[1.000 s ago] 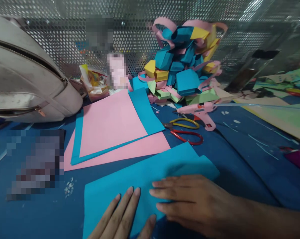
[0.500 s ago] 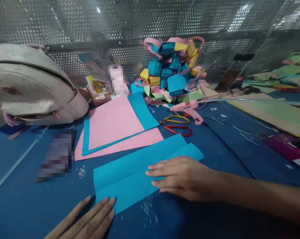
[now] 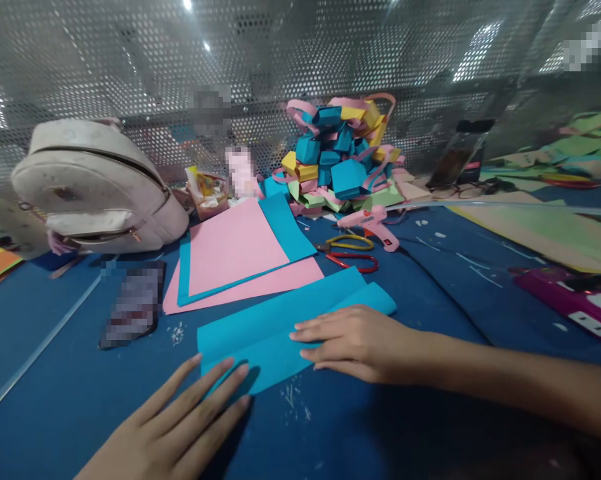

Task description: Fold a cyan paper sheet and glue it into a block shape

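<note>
A sheet of blue paper (image 3: 280,313) lies on the blue table, with a lengthwise crease and its near side folded over. My right hand (image 3: 353,343) rests flat on the paper's right part, fingers stretched out to the left. At the near left corner, my left hand (image 3: 190,413) has its fingers spread over the paper's edge; whether every fingertip touches it I cannot tell. Behind the sheet is a stack of pink paper (image 3: 235,247) and blue paper (image 3: 288,227). Scissors (image 3: 350,252) with one yellow and one red handle lie behind its right end.
A pink glue gun (image 3: 373,225) with a black cord lies beyond the scissors. Folded paper boxes (image 3: 348,177) are heaped at the back. A pale backpack (image 3: 100,193) and a blurred-out flat object (image 3: 135,303) are on the left; a magenta power strip (image 3: 570,303) is at right.
My left hand has moved up and right, further over the paper's near left corner, with fingers more spread. My right hand stays flat on the paper. The camera view has shifted slightly.
</note>
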A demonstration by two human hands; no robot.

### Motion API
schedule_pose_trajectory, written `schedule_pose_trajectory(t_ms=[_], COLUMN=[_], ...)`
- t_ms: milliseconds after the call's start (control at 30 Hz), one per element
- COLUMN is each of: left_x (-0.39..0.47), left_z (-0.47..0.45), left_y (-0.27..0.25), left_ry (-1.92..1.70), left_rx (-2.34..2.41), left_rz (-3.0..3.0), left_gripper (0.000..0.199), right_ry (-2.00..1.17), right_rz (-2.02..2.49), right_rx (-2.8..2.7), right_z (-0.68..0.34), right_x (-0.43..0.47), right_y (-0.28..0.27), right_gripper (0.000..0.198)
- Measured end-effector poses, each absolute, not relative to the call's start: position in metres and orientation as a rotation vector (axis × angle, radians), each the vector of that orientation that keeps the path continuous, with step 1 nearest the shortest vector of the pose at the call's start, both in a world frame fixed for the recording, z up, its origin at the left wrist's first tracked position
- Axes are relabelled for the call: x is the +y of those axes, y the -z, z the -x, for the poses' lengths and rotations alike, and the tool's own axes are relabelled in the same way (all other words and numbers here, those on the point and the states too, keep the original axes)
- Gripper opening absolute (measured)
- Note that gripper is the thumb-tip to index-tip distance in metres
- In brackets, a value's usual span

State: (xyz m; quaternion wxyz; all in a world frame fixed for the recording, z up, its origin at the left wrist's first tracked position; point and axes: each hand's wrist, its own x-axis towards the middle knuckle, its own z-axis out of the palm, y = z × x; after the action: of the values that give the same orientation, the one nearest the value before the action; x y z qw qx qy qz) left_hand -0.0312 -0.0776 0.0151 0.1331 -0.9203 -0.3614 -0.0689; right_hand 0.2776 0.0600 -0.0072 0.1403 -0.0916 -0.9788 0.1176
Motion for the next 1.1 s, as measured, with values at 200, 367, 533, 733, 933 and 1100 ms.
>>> schedule_pose_trajectory(t_ms=[200,367,533,733,933,1100], left_x=[-0.045,-0.034,-0.033,-0.03,-0.029,-0.029], left_z=[-0.011,-0.014,-0.013,-0.012,-0.012,-0.013], left_y=[0.0,0.005,0.011,0.028,0.033,0.03], left_ry=[0.019,0.194,0.235,0.228,0.255,0.264], left_rx=[-0.938,-0.998,-0.97,-0.978,-1.003,-0.975], left_rz=[2.873,2.914,2.856,2.803,2.833,2.809], left_gripper=[0.077,0.074,0.071,0.05,0.059,0.053], right_ry=[-0.269,-0.203,-0.153,-0.048,0.031,0.111], right_rz=[0.278,0.327,0.368,0.519,0.718,0.823], right_rx=[-2.888,-2.91,-2.926,-2.91,-2.808,-2.823], right_z=[-0.279,-0.282,-0.288,-0.313,-0.34,-0.365], right_x=[0.058,0.048,0.039,0.043,0.046,0.05], right_y=[-0.001,-0.002,-0.001,-0.003,-0.006,-0.006], right_gripper=[0.028,0.032,0.043,0.033,0.028,0.034])
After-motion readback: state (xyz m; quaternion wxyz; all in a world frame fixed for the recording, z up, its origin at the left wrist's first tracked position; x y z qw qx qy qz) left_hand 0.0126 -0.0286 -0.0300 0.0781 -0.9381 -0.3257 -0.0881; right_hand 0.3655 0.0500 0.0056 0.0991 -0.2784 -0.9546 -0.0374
